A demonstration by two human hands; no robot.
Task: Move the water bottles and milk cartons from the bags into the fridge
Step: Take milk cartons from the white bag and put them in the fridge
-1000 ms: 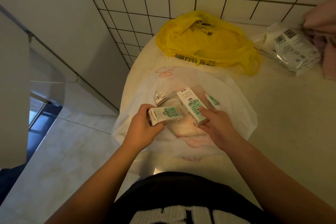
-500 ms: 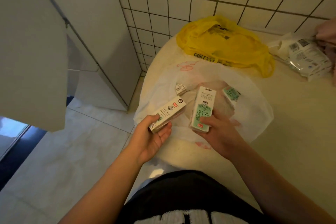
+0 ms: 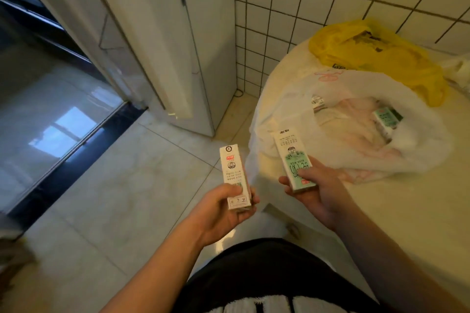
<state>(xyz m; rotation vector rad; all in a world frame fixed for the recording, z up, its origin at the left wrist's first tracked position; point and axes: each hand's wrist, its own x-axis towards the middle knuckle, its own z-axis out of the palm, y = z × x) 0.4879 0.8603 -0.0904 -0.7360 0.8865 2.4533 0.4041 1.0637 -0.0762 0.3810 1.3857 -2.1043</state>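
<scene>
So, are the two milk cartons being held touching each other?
Apart. Head view: white bag shows in the gap between the white carton in the left hand and the green carton in the right hand.

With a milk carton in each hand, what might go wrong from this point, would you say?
1. The left hand grips the left carton by its near end only, above the tiled floor; a slip could drop it.
2. The right hand holds the right carton, so neither hand is free; opening the white fridge may be awkward.
3. The white bag overhangs the counter edge with two cartons inside; a nudge might tip it off.
</scene>
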